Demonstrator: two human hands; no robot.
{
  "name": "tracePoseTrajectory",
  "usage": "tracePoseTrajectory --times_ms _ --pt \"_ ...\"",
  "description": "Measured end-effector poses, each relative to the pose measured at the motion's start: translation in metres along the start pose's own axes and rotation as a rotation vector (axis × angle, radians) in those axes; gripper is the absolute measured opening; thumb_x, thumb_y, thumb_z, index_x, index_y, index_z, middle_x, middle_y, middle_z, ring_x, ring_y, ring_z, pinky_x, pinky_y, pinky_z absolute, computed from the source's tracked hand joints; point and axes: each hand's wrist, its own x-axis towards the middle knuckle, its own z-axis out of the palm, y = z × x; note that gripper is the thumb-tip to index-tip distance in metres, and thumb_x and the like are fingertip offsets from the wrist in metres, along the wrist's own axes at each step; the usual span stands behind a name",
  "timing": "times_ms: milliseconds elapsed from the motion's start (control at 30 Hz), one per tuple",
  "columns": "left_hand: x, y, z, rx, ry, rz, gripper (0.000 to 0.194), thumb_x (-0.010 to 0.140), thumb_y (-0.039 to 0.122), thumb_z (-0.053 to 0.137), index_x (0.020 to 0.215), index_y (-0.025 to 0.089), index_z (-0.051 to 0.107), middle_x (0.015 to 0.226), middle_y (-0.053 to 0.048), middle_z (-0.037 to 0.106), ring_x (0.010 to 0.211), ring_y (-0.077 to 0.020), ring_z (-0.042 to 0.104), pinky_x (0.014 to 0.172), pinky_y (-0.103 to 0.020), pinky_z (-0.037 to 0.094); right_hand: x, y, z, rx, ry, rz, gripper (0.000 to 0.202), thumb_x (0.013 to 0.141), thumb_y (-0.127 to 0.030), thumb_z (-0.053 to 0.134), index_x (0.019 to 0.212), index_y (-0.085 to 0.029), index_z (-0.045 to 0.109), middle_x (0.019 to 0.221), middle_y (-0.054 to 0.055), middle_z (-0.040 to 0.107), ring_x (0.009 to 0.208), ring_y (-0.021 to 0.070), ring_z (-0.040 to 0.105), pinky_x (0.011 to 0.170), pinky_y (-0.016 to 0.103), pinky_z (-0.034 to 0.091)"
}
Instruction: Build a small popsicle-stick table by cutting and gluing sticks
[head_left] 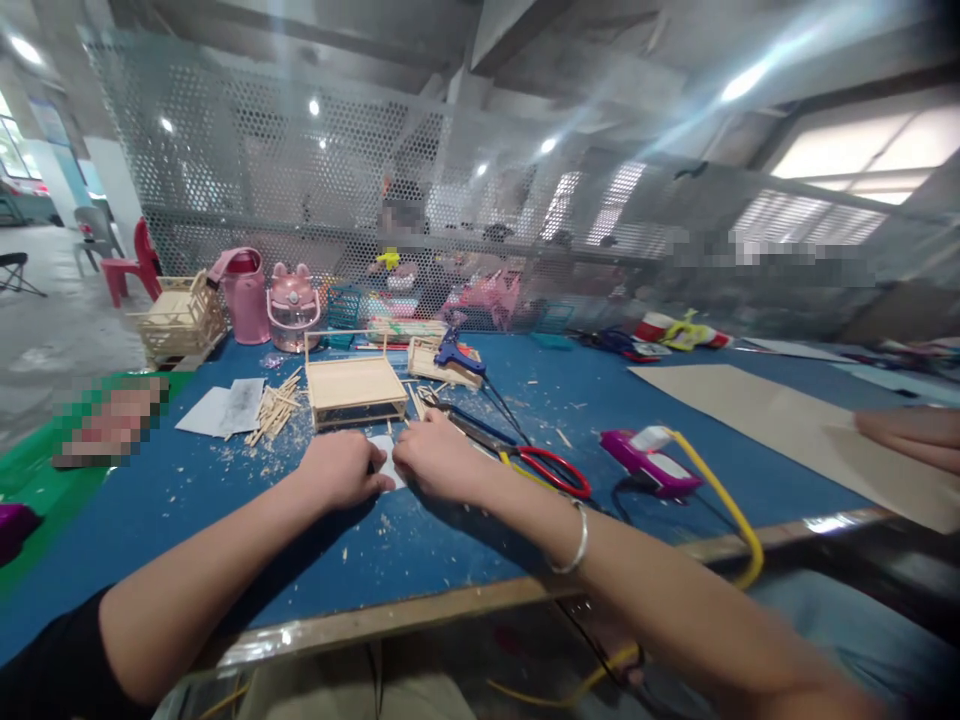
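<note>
My left hand (343, 468) and my right hand (433, 458) rest close together on the blue table. Between them lies a small white piece of paper (391, 468), and the fingers of both hands are closed on its two edges. Just beyond stands a small wooden stick model (356, 382), a flat bed-like platform with a raised back frame. Left of it sits a pile of thin wooden sticks (274, 405). Red-handled pliers (553, 470) lie to the right of my right hand. A blue glue gun (459, 352) rests behind the model.
White paper sheets (214, 412) lie left of the sticks. A pink thermos (246, 300) and a pink bottle (292, 308) stand at the back. A purple device (649, 465) with a yellow tube sits at right. Another person's hand (907, 435) touches a cardboard sheet (780, 425).
</note>
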Motion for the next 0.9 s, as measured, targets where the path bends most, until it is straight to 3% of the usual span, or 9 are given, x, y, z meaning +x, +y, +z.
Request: tracePoseTrajectory --times_ms 167,267,367,533,700,800,900 --pt "-0.004 -0.002 0.001 -0.075 0.103 0.015 0.037 0.069 0.052 0.050 0.092 0.028 0.066 0.081 -0.008 0.061 0.074 -0.0233 0.059 0.061 -0.029 0.040 0.009 0.021 -0.002 0.702 0.128 0.129 0.019 0.076 -0.018 0.047 0.080 -0.013 0.065 0.071 0.002 0.065 0.065 0.0123 0.056 0.059 0.021 0.038" --pt "-0.005 -0.002 -0.002 -0.238 0.225 0.040 0.040 0.068 0.047 0.055 0.103 0.028 0.062 0.082 -0.006 0.060 0.074 -0.0207 0.056 0.062 -0.028 0.038 0.008 0.023 -0.002 0.875 0.264 0.147 0.018 0.076 -0.018 0.048 0.079 -0.013 0.065 0.071 0.001 0.065 0.066 0.0119 0.056 0.061 0.021 0.039" --pt "-0.005 -0.001 -0.005 -0.562 0.262 0.015 0.034 0.071 0.043 0.053 0.093 0.020 0.067 0.076 -0.005 0.061 0.067 -0.0165 0.052 0.061 -0.026 0.036 0.002 0.020 -0.002 0.923 0.381 0.118 0.016 0.076 -0.018 0.050 0.078 -0.014 0.065 0.075 0.002 0.066 0.071 0.0125 0.057 0.067 0.022 0.040" --pt "-0.002 0.003 -0.001 -1.080 0.183 -0.054 0.032 0.073 0.042 0.053 0.069 0.012 0.065 0.055 -0.001 0.052 0.049 -0.0083 0.039 0.048 -0.021 0.029 -0.005 0.011 0.002 0.920 0.476 0.067 0.015 0.076 -0.020 0.052 0.079 -0.015 0.066 0.075 0.003 0.065 0.071 0.0123 0.055 0.067 0.023 0.040" --pt "-0.004 0.009 -0.001 -1.516 0.070 -0.196 0.023 0.072 0.034 0.059 0.065 0.012 0.057 0.046 0.006 0.039 0.038 -0.0032 0.027 0.037 -0.016 0.018 -0.003 0.007 0.006 1.112 0.472 0.158 0.016 0.075 -0.023 0.054 0.083 -0.013 0.064 0.071 0.002 0.063 0.064 0.0113 0.054 0.062 0.023 0.041" --pt "-0.004 0.010 -0.004 -1.855 -0.095 -0.370 0.021 0.080 0.033 0.047 0.074 0.014 0.053 0.054 0.002 0.048 0.039 -0.0044 0.040 0.037 -0.014 0.028 -0.002 0.009 0.006 1.096 0.508 0.179 0.013 0.075 -0.023 0.053 0.076 -0.013 0.062 0.069 0.001 0.062 0.065 0.0112 0.053 0.064 0.023 0.041" --pt "-0.001 0.008 -0.007 -2.086 -0.208 -0.476 0.026 0.084 0.032 0.033 0.087 0.012 0.049 0.071 -0.010 0.058 0.059 -0.0133 0.059 0.053 -0.022 0.046 -0.003 0.012 0.006 0.999 0.558 0.187 0.014 0.078 -0.023 0.050 0.076 -0.013 0.060 0.069 0.000 0.059 0.064 0.0107 0.050 0.063 0.023 0.039"
